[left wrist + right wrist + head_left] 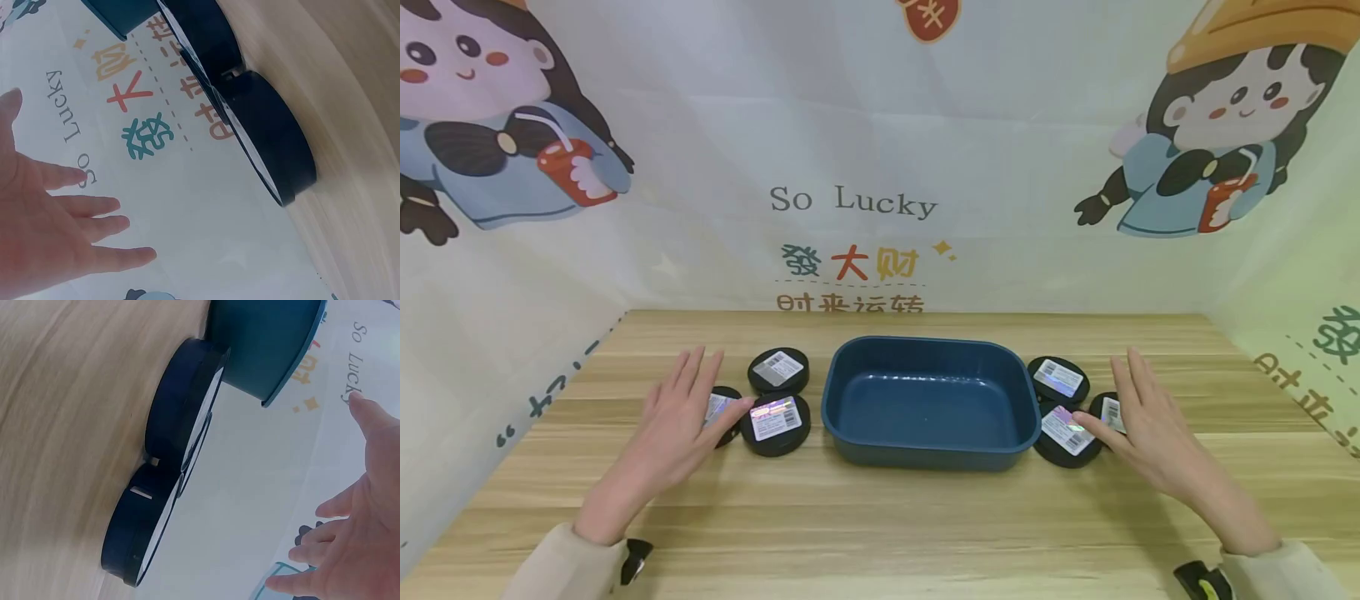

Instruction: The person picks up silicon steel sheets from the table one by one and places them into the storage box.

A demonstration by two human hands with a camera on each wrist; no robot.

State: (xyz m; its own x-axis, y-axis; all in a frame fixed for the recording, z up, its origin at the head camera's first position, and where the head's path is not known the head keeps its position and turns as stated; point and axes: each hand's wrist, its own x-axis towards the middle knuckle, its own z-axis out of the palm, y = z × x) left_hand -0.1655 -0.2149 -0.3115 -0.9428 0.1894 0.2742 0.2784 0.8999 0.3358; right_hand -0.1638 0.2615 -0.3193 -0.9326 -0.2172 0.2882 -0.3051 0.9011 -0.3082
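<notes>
The left grip (673,429) and the right grip (1157,433) are both spread, fingers straight, pinching nothing, and hover apart from the cases. To take one well, a grip should probably drop low first, then close thumb and fingers round the sidewall; the neighbours sit so tight that a hasty squeeze could nudge them.

Six round black cases lie flat on the surface (880,533), three on each side of the blue tray (925,460). At left are a back one (778,371), a front one (775,425) and an outer one (720,407) partly hidden by the hand; at right, likewise, a back (1058,379), a front (1067,433) and an outer (1108,410). Each shows a pale printed label on top, and the wrist views show dark, smooth sides with a thin lip.
</notes>
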